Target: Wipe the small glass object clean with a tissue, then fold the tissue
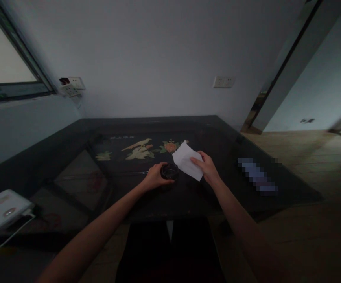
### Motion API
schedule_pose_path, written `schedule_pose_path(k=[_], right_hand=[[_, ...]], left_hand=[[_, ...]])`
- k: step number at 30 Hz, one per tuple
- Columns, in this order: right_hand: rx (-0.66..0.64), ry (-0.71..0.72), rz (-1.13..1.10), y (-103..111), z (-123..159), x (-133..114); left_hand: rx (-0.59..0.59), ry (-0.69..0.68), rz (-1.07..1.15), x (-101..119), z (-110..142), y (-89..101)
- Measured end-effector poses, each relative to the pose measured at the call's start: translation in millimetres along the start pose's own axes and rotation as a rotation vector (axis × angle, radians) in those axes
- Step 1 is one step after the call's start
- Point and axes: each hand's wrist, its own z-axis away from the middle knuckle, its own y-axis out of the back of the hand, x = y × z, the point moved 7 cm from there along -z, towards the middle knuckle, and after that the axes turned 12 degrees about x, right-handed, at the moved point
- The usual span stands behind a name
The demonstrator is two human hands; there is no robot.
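My left hand (155, 176) is closed around the side of a small dark glass ashtray (169, 171), thumb at the near side and fingers at the far side. The ashtray is round, and its open top faces me. Just to its right, my right hand (207, 167) pinches a white sheet of paper or tissue (186, 159) between thumb and fingers. The sheet's left edge is close to the ashtray's rim; whether they touch I cannot tell. Both hands are over the dark glossy table (146, 200).
A blurred-out, phone-shaped object (257, 177) lies on the table at right. At far left is a white box (6, 208) with a cable. Bird and flower pictures (139, 149) decorate the tabletop. Behind is a wall with a socket (223, 82); a window (8, 51) is at upper left.
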Motion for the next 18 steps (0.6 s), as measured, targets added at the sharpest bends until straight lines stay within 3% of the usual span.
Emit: schedule_pose_path(k=[3,7,10,18], right_hand=[[-0.007,0.045,-0.053,-11.9,-9.7,-13.4],[0.106,0.312,-0.019,-13.5,-23.6,-38.5],[0.182,0.459,0.036,-11.3,-21.2,-45.7],[0.146,0.384,0.171,-9.9,-11.5,-24.0]], left_hand=[[0.021,0.030,0.194,3.4,-4.6,5.1],[0.209,-0.005,0.470,16.8,-16.1,15.9],[0.280,-0.040,0.640,28.1,-18.6,15.4],[0.176,-0.013,0.737,22.9,-4.6,2.2]])
